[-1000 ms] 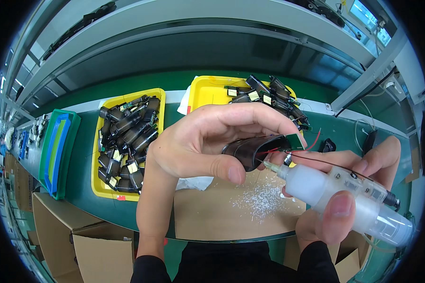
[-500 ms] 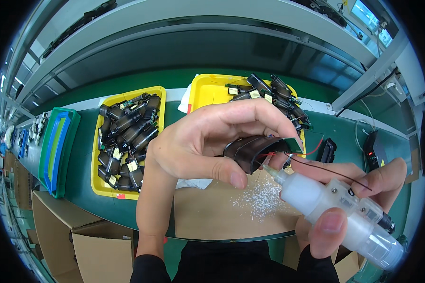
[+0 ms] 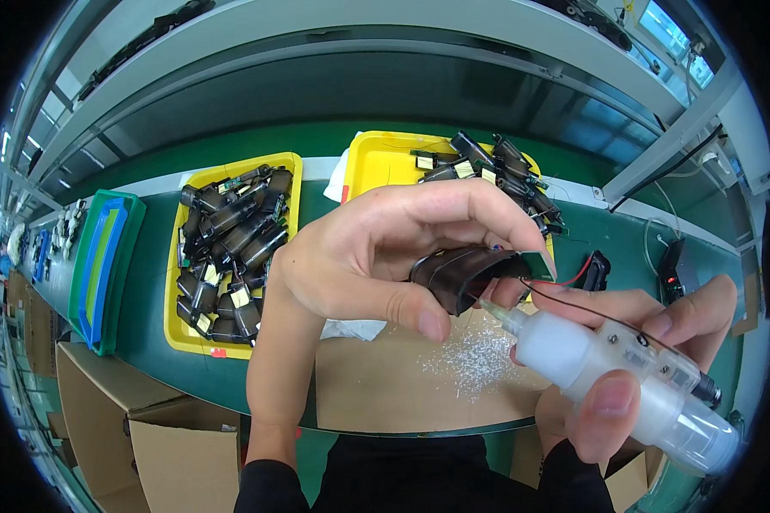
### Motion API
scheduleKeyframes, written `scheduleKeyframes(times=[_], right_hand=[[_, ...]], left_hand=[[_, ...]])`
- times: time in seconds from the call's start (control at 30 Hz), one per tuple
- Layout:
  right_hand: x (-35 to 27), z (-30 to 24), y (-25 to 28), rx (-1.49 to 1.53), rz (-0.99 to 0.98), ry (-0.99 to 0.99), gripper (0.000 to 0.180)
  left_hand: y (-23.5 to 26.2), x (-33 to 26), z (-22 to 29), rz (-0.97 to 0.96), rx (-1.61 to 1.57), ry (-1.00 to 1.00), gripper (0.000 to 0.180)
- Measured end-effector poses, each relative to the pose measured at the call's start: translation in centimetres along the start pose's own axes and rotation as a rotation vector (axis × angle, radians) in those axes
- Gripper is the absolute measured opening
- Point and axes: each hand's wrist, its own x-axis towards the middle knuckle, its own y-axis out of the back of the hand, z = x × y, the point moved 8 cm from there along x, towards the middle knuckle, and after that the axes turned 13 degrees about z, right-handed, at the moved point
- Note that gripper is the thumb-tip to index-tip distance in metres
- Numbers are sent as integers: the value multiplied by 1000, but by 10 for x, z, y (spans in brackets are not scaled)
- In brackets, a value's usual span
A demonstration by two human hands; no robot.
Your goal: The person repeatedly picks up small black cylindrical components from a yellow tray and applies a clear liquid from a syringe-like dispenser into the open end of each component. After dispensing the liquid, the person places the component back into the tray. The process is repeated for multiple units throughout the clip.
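My left hand (image 3: 359, 256) is curled around a dark, hollow plastic housing (image 3: 449, 275). At its open end sit a small green circuit board (image 3: 536, 267) and thin red and black wires. In my right hand (image 3: 607, 410) is a dispensing syringe (image 3: 590, 363) with a milky white barrel, a clear rear end and a fitting clamped along its side. Its narrow nozzle tip (image 3: 496, 309) points into the mouth of the housing; whether it touches the inside is hidden. The dark wire passes over the fingers of my right hand and along the syringe.
Yellow trays (image 3: 173, 299) of similar dark housings stand behind and to the left. White shreds (image 3: 475, 363) lie on a brown board (image 3: 376, 402). Green and blue trays (image 3: 103, 274) are far left, cardboard boxes (image 3: 184, 462) below. A black device (image 3: 678, 278) with a red light sits right.
The syringe has shifted slightly right and up, its rear end rising, with my right hand. The housing has moved a little right in my left hand; the wires have shifted.
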Motion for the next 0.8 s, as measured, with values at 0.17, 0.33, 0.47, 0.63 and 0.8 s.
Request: scheduleKeyframes(times=[0.17, 0.33, 0.47, 0.63, 0.8], right_hand=[[-2, 2, -1, -6, 41, -34, 56], [-3, 8, 9, 32, 72, 10, 55], [2, 2, 5, -33, -9, 40, 55], [-3, 3, 3, 15, 41, -14, 55], [1, -1, 8, -46, 15, 31, 52]], left_hand=[[1, -2, 2, 6, 15, -20, 58], [0, -1, 2, -5, -3, 1, 59], [-1, -2, 2, -16, -18, 1, 59], [2, -4, 3, 5, 15, 2, 60], [0, -1, 0, -7, -5, 57, 60]])
